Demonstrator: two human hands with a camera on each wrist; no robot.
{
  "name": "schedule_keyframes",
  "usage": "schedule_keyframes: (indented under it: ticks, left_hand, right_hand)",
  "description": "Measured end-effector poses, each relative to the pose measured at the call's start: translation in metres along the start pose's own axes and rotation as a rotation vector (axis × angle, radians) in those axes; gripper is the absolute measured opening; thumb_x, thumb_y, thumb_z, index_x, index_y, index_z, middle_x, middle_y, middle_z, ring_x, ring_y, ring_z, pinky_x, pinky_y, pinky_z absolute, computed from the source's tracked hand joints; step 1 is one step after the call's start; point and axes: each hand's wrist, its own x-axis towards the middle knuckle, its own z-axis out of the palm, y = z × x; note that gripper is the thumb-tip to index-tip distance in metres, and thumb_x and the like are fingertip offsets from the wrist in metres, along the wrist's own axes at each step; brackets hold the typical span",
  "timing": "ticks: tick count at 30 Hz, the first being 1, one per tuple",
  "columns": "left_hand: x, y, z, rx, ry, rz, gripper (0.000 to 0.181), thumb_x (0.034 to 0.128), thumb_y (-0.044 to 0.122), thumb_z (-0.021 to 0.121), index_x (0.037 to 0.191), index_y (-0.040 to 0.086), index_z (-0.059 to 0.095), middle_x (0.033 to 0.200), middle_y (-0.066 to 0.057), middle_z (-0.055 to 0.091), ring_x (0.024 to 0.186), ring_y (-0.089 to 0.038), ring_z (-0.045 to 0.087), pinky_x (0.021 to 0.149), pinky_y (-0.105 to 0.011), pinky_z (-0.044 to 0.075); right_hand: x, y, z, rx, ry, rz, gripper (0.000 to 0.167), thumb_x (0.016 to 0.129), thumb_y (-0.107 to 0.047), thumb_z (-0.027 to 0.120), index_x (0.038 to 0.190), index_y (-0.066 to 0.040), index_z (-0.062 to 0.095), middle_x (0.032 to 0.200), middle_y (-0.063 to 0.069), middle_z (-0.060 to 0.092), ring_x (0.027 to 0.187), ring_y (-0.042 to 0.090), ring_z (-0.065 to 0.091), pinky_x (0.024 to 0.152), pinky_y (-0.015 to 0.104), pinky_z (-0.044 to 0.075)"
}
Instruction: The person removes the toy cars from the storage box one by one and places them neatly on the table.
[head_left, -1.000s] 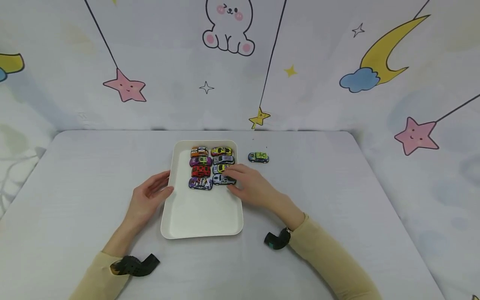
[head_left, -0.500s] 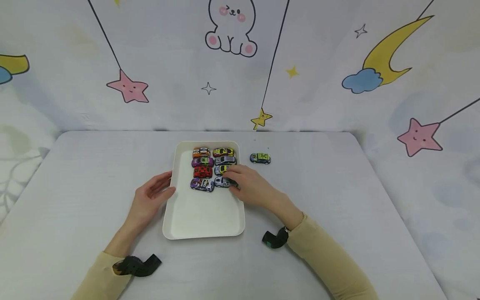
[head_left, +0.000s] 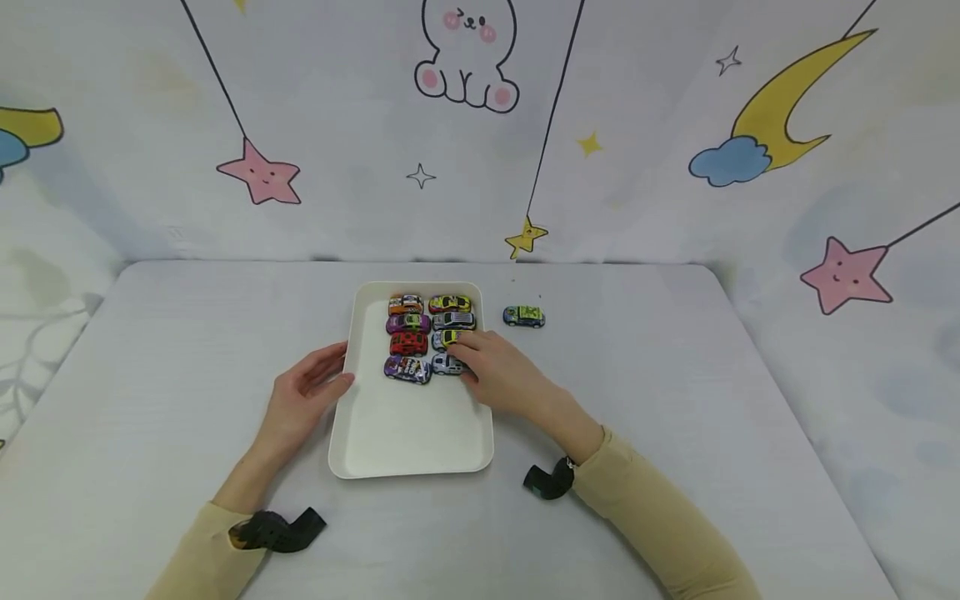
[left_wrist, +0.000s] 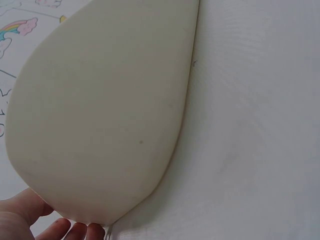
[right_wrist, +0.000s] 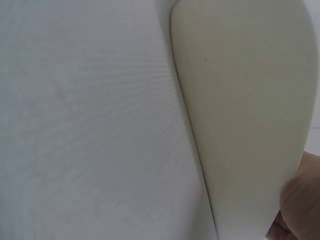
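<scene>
A white tray (head_left: pixel 411 433) holds several toy cars in two columns. The left column ends in a purple-and-white car (head_left: pixel 407 369), the right in a silver car (head_left: pixel 446 364). My right hand (head_left: pixel 510 379) reaches over the tray's right rim, pinching the silver car between fingers and thumb, partly covering it and the yellow car (head_left: pixel 441 340) above. My left hand (head_left: pixel 300 404) grips the left rim, thumb over the edge. The left wrist view shows my left fingers (left_wrist: pixel 77 231) at the tray wall (left_wrist: pixel 105 110); the right one, part of my right hand (right_wrist: pixel 302 200) beside the wall (right_wrist: pixel 240 110).
A green-and-blue toy car (head_left: pixel 523 316) lies outside the tray, off its upper right corner. White cloth (head_left: pixel 660 367) covers the table, and a patterned backdrop (head_left: pixel 360 125) rises behind. Black devices (head_left: pixel 277 531) sit on both wrists.
The head view has shifted slightly. Relative to the tray, my right hand has edged a little left and covers more of the silver car. My left hand keeps its place at the rim.
</scene>
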Motion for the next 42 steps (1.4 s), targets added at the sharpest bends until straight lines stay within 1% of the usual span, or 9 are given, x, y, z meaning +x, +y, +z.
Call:
schedule_keyframes:
  ticks: [5,12,17,23,30,35,37,42]
  left_hand:
    - [0.0,0.002,0.0,0.004,0.0,0.006,0.05,0.0973,0.012,0.066,0.142,-0.002,0.051,0.144,-0.025,0.052,0.122,0.001,0.056,0.095,-0.01,0.049]
    - [-0.001,0.006,0.001,-0.006,0.006,-0.003,0.049,0.097,0.01,0.066,0.142,-0.003,0.051,0.144,-0.025,0.052,0.123,-0.001,0.056,0.095,-0.01,0.049]
    - [0.0,0.007,0.002,-0.011,0.005,0.007,0.049,0.097,0.01,0.066,0.141,-0.003,0.051,0.144,-0.026,0.052,0.123,-0.001,0.056,0.095,-0.01,0.048]
    - [0.0,0.005,0.002,-0.011,0.009,0.004,0.049,0.0969,0.01,0.066,0.141,-0.004,0.051,0.144,-0.026,0.051,0.122,0.0,0.056,0.095,-0.01,0.048]
    - [0.0,0.004,0.001,-0.002,0.014,0.011,0.048,0.0968,0.01,0.067,0.14,-0.004,0.052,0.143,-0.027,0.052,0.121,0.001,0.057,0.094,-0.01,0.049]
    - [0.0,0.004,0.0,0.001,0.017,0.006,0.048,0.0967,0.011,0.067,0.14,-0.003,0.052,0.142,-0.027,0.052,0.12,0.003,0.057,0.094,-0.01,0.049]
    - [-0.001,0.003,0.0,0.005,0.014,0.006,0.048,0.0968,0.012,0.067,0.141,-0.002,0.052,0.143,-0.027,0.052,0.12,0.004,0.057,0.094,-0.01,0.049]
    - [0.0,0.002,0.0,0.018,0.009,0.011,0.049,0.0972,0.013,0.067,0.141,-0.001,0.052,0.143,-0.026,0.052,0.119,0.006,0.056,0.094,-0.009,0.048]
  right_hand:
    - [-0.001,-0.001,0.002,-0.037,0.018,-0.032,0.031,0.091,-0.006,0.071,0.122,-0.004,0.068,0.117,0.009,0.066,0.112,0.024,0.062,0.103,0.037,0.049]
    - [-0.004,-0.004,0.002,-0.05,0.047,-0.026,0.034,0.093,-0.01,0.071,0.126,-0.003,0.066,0.124,0.011,0.065,0.119,0.028,0.059,0.108,0.038,0.046]
    - [-0.005,-0.004,0.001,-0.047,0.083,-0.037,0.033,0.093,-0.008,0.071,0.125,-0.003,0.067,0.123,0.011,0.066,0.118,0.027,0.06,0.107,0.037,0.048]
    - [-0.007,-0.003,0.002,-0.055,0.138,-0.095,0.033,0.094,-0.007,0.07,0.126,-0.002,0.066,0.122,0.013,0.065,0.115,0.028,0.061,0.102,0.038,0.051]
    - [-0.012,0.0,0.004,-0.027,0.206,-0.12,0.035,0.095,-0.003,0.067,0.13,-0.002,0.064,0.125,0.013,0.061,0.113,0.025,0.058,0.097,0.033,0.054]
    - [-0.016,0.001,0.004,-0.041,0.246,-0.155,0.036,0.095,-0.002,0.065,0.131,-0.002,0.062,0.126,0.013,0.06,0.114,0.025,0.057,0.096,0.031,0.054]
    - [-0.017,0.002,0.003,-0.033,0.266,-0.156,0.035,0.095,-0.002,0.066,0.13,-0.002,0.063,0.126,0.013,0.061,0.115,0.026,0.058,0.098,0.032,0.054]
    - [-0.023,0.005,-0.003,0.003,0.314,-0.122,0.037,0.093,-0.002,0.069,0.13,-0.002,0.064,0.126,0.013,0.062,0.117,0.026,0.057,0.1,0.034,0.053]
